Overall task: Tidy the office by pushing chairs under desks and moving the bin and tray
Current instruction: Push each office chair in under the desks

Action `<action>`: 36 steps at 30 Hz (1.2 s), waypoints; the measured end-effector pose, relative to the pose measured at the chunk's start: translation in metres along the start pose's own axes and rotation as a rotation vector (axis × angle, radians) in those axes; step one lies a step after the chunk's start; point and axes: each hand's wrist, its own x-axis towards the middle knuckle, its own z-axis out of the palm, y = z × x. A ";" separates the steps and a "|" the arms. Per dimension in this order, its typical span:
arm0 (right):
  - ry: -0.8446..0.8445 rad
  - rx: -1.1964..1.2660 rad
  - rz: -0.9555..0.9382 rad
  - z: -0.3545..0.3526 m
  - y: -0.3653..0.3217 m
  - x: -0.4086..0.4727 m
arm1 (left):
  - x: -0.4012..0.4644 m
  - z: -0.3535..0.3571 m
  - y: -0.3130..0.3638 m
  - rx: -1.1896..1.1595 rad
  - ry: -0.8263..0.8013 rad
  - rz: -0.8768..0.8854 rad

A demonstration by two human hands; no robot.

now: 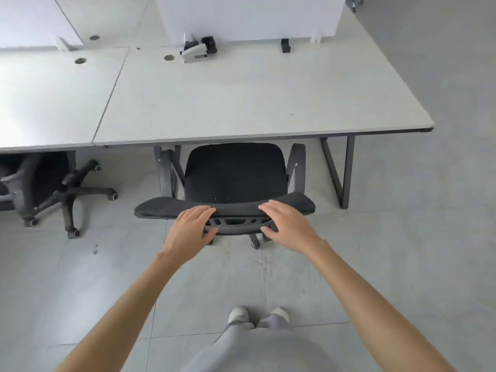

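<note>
A black office chair [233, 173] stands at the front edge of a white desk [241, 98], its seat partly under the desktop and its backrest top towards me. My left hand [193, 226] grips the backrest top left of centre, fingers over the rim and thumb below. My right hand [287, 224] grips the same backrest right of centre in the same way. The chair's armrests reach just under the desk edge. One caster shows below the backrest.
A second black chair [51, 189] sits tucked under the neighbouring desk [53, 98] at left, its wheeled base sticking out. A stapler-like device [196, 51] and a small black block [285, 46] lie at the desk's back. The desk's dark leg frame [343, 170] stands right of the chair.
</note>
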 end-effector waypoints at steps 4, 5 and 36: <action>0.045 -0.194 0.069 0.019 0.009 0.028 | 0.018 0.004 -0.029 0.149 -0.067 -0.111; 0.049 -0.245 0.111 0.019 0.011 0.034 | 0.023 0.002 -0.034 0.177 -0.065 -0.136; 0.234 -0.257 -0.098 -0.022 0.166 0.012 | 0.046 0.064 0.107 0.194 0.046 -0.256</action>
